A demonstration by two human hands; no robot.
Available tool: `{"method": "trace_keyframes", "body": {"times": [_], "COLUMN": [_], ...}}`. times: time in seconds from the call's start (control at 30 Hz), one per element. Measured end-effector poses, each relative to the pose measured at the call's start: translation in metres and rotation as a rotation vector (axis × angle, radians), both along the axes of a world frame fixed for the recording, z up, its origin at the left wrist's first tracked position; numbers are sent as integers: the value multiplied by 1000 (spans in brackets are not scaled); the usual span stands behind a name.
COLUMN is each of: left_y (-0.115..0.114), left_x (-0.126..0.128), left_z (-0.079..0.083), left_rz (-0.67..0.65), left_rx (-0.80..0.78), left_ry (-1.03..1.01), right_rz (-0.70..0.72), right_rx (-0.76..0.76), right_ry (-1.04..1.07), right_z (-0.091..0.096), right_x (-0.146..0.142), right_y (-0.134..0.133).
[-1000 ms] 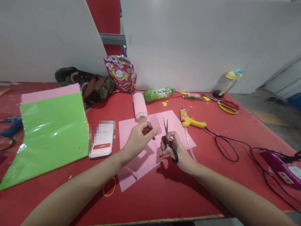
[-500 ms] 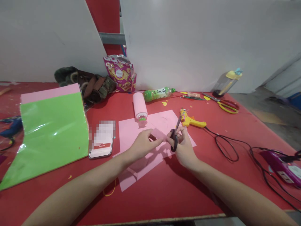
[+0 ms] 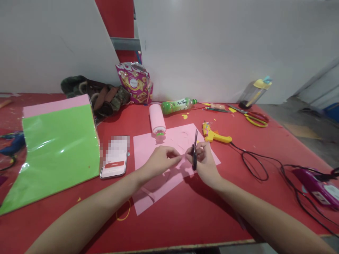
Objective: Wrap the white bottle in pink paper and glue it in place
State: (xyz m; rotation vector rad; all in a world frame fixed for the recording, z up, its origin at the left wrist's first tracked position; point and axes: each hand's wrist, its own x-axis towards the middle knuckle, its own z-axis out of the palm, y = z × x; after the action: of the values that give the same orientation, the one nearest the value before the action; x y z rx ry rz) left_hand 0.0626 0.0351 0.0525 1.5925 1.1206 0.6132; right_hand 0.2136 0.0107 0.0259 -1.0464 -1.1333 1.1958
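My right hand [image 3: 203,163] grips black scissors [image 3: 195,152] with the blades pointing up and away from me. My left hand [image 3: 160,160] pinches a small pink paper piece [image 3: 178,159] right beside the scissors, fingers closed on it. Both hands hover over a large pink paper sheet [image 3: 148,148] lying on the red table [image 3: 185,218]. A bottle wrapped in pink paper [image 3: 157,120] lies just beyond the sheet.
A phone [image 3: 115,158] lies left of the sheet, next to green and pink sheets [image 3: 55,148]. A yellow glue gun [image 3: 214,134] with its black cable [image 3: 254,165], a green bottle [image 3: 178,105], yellow-handled scissors [image 3: 254,118], a snack bag [image 3: 135,83] and a rubber band [image 3: 123,211] are around.
My right hand moved up and right with the scissors, which closed and stand more upright. My left hand dropped lower and brought the small pink piece close to the scissors.
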Motion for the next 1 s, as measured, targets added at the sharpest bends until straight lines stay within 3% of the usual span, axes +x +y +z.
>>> {"method": "trace_keyframes", "body": {"times": [0.2,0.37,0.47,0.63,0.8,1.0], "left_y": [-2,-3,-3,-1,-1,-4], "left_x": [3,5,4,3,3,3], "left_z": [2,-6,-5,1,3,3], "left_rz": [92,-7,16,234,350,394], "left_rx": [-120,-160,-138,-92,-86,-10], "left_ry": [-167,-200,-194,-351,-456,-415], "right_rz": [-5,-26,-16,167,426,493], "right_rx": [-45,-30,-48,-94,-166,-183], "right_ry": [24,15,-3,79,85,23], "right_z": [0,2,3,1,2,6], "right_x": [-2,-2,-2,-2,-4,-6], "right_y": [0,-1,-2,-5,-13,-19]}}
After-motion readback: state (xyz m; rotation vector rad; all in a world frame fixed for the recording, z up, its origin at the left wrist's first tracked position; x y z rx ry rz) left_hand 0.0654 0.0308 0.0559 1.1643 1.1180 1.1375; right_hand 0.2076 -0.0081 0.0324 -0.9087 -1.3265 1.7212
